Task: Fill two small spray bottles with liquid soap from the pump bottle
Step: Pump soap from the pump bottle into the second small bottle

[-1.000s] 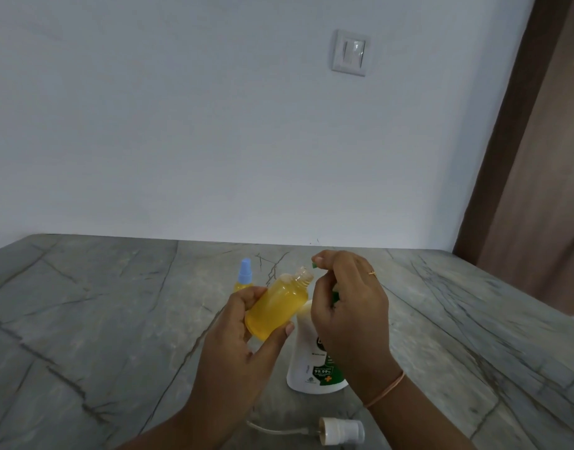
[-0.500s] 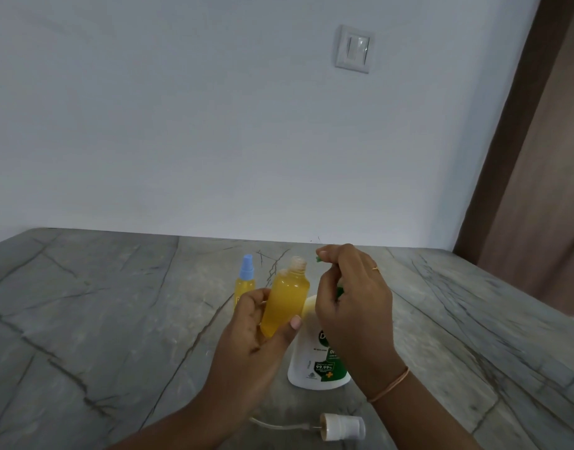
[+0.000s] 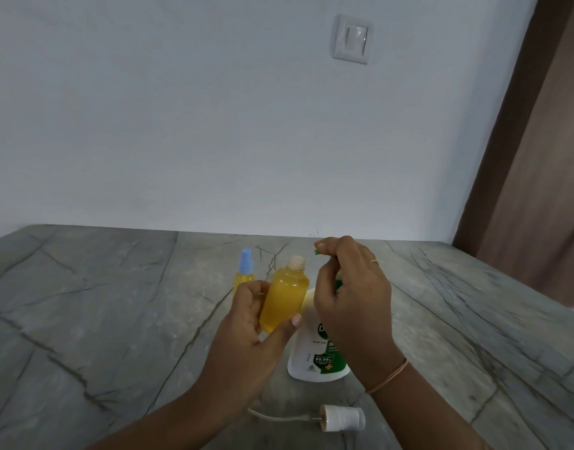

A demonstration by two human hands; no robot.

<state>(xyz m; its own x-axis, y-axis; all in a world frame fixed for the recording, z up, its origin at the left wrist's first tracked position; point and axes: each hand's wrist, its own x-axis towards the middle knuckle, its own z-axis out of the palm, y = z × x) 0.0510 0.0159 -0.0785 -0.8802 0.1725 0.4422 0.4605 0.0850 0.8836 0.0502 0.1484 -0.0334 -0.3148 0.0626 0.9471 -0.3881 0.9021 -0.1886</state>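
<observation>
"Yellow soap up to the shoulder of the open spray bottle [image 3: 284, 298], yes? Where exactly?"

"Raised above the table, just left of centre, almost upright, bare threaded neck leaning slightly right. Clamped in the left hand [image 3: 246, 332]: thumb across the near side, fingers curled behind."

"Handling?"

"Probably light, thin plastic, likely squeezable, so no hard squeeze with the neck uncapped. Possibly slick with soap. Best held around the middle of the body."

"And the right hand [image 3: 354, 303]?"

"Just right of the bottle, fingers curled in, tips pinched on the green pump spout [image 3: 317, 252] of the pump bottle [image 3: 311, 362]. Pump head mostly hidden under the palm."

"Contents there?"

"Cannot tell; opaque white body, green label, standing on the table under that hand."

"Further out?"

"Second spray bottle [image 3: 245, 271] just beyond the left hand, blue cap on, yellow liquid inside, standing. White sprayer head [image 3: 342, 418] with dip tube lying on its side near, below both wrists, presumably meant for the open neck. Grey veined stone table [image 3: 100, 303] under everything; wall switch [image 3: 352, 39] on the far wall."
</observation>
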